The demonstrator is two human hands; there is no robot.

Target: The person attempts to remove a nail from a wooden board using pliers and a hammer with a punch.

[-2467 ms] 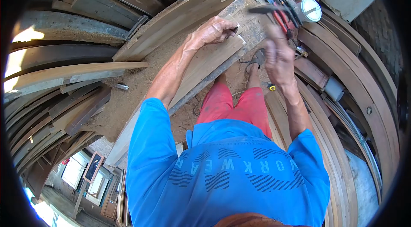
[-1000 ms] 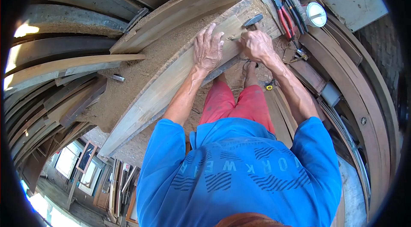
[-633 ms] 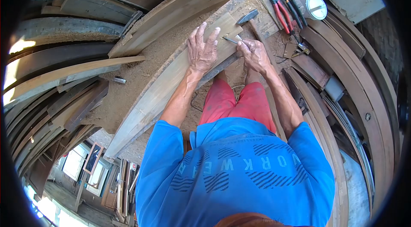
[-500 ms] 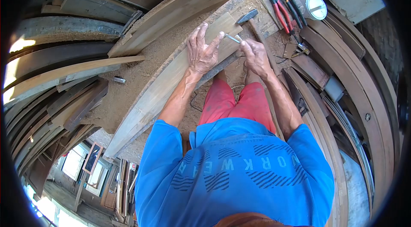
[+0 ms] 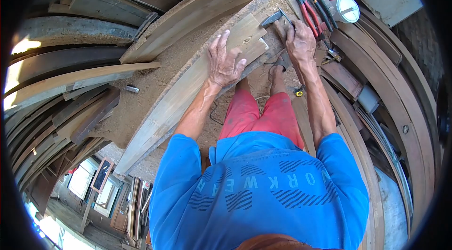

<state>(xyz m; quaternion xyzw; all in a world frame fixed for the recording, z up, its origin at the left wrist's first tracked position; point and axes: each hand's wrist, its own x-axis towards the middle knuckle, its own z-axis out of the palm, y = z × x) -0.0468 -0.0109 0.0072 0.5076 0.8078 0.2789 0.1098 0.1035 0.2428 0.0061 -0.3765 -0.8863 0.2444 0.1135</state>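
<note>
My left hand is open, its fingers spread over a long pale plank near its notched end. Whether the palm presses on the wood I cannot tell. My right hand is closed, with a slim metal rod-like tool sticking out past its fingers. That hand is at the handle of a hammer, whose head lies on the bench just beyond the plank's end. The handle is largely hidden, and I cannot see if the fingers grip it too.
Pliers with red handles lie on the workbench, beside a white tub. A yellow tape measure is below my right wrist. Stacked boards crowd the left, with more boards at right. Sawdust covers the ground.
My right hand has moved up and right, away from the plank's end to the hammer, carrying the slim metal tool. My left hand no longer touches that tool; its fingers have opened.
</note>
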